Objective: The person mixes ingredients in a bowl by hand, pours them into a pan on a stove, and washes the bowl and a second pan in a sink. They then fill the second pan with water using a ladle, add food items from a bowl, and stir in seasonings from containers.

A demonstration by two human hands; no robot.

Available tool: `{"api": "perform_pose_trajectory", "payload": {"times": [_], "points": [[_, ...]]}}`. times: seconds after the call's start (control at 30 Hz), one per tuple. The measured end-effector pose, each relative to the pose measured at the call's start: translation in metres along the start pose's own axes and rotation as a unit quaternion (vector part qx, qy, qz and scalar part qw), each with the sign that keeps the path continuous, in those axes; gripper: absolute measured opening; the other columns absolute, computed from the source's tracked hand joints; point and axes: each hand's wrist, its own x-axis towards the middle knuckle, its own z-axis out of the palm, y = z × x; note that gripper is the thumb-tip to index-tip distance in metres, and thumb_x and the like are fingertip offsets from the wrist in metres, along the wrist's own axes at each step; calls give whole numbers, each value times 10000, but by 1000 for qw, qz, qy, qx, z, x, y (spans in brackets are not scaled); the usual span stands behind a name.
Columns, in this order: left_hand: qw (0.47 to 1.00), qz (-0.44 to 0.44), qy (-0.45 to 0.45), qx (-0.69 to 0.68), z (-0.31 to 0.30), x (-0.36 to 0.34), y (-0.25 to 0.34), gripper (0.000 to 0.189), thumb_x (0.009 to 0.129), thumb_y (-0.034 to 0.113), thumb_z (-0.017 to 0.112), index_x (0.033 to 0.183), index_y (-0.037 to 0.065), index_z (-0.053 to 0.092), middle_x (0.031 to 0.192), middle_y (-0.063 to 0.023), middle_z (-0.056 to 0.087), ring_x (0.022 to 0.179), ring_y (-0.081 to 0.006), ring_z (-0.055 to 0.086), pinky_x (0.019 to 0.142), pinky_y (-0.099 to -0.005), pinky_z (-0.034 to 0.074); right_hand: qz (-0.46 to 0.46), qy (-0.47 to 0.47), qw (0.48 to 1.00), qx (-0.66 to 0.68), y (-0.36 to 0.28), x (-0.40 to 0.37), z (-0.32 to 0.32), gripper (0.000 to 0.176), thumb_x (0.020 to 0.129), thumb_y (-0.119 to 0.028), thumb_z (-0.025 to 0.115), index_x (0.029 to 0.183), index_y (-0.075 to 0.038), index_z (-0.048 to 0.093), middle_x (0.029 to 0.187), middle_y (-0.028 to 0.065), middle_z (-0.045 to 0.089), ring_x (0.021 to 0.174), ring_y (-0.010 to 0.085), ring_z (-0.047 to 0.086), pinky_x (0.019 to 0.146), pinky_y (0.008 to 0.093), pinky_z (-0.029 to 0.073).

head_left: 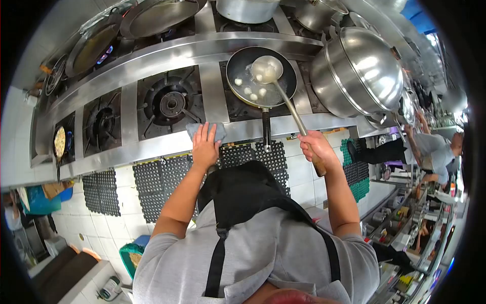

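My right hand [320, 148] is wrapped round the handle of a long metal ladle [287, 99]. The ladle's bowl is over a dark frying pan [237, 61], tilted among several small white round pieces [254, 97] and some clear liquid. The pan sits on a burner, its black handle [266, 130] pointing toward me; neither hand touches it. My left hand [204, 149] lies with fingers stretched out on a folded grey cloth [217, 133] at the stove's front edge.
Left of the pan are bare burners [173, 103] and a small pan with food [60, 143]. A big domed steel pot [357, 71] stands at right. Large pans [159, 16] and a pot [248, 9] line the back. Black mats [157, 185] cover the floor; another person [433, 152] is far right.
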Motion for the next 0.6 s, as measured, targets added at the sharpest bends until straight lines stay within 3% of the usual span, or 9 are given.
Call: {"api": "perform_pose_trajectory", "payload": {"times": [0.13,0.27,0.33,0.37,0.43,0.47,0.6], "points": [[998,-50,21,24,12,2,16,631,854,289,615,1429,160,390,1484,-126,341,1369,-346,300,1108,-502,261,-64,37,983,-169,10,23,-38,113,880,-116,551,922,-22,504,580,10,463,389,119,455,336,317,401],[992,-99,42,64,24,9,29,645,865,315,595,1447,165,360,1512,-130,297,1386,-349,269,1111,-504,255,-106,46,965,-237,1,38,-73,139,879,-124,558,939,-8,510,593,57,508,397,134,496,331,312,404],[991,-101,43,82,30,6,27,667,884,353,567,1472,173,309,1541,-129,239,1411,-344,220,1118,-511,236,-120,80,935,-325,5,41,-89,209,869,-146,566,987,20,517,637,161,577,479,254,584,438,386,476],[989,-108,42,88,32,7,24,667,884,353,567,1472,173,309,1541,-129,239,1411,-344,220,1118,-511,236,-120,70,935,-325,6,48,-99,209,869,-146,566,987,20,517,637,161,577,479,254,584,438,386,476],[989,-120,33,84,33,7,26,672,885,358,566,1476,176,302,1544,-127,232,1416,-343,207,1125,-516,216,-182,93,894,-398,4,55,-113,276,851,-164,580,1033,35,522,723,256,616,659,401,633,610,458,501],[987,-135,19,88,33,8,27,672,894,371,550,1482,182,286,1550,-125,216,1423,-340,192,1134,-512,198,-160,96,890,-417,0,57,-120,316,839,-175,590,1067,31,517,788,280,625,811,475,603,730,503,469],[980,-164,-16,108,34,12,27,685,905,387,531,1497,193,247,1564,-115,177,1435,-331,161,1142,-506,182,-234,121,833,-486,-3,61,-132,334,843,-179,604,1099,15,510,805,280,630,834,470,607,713,526,467]]}}
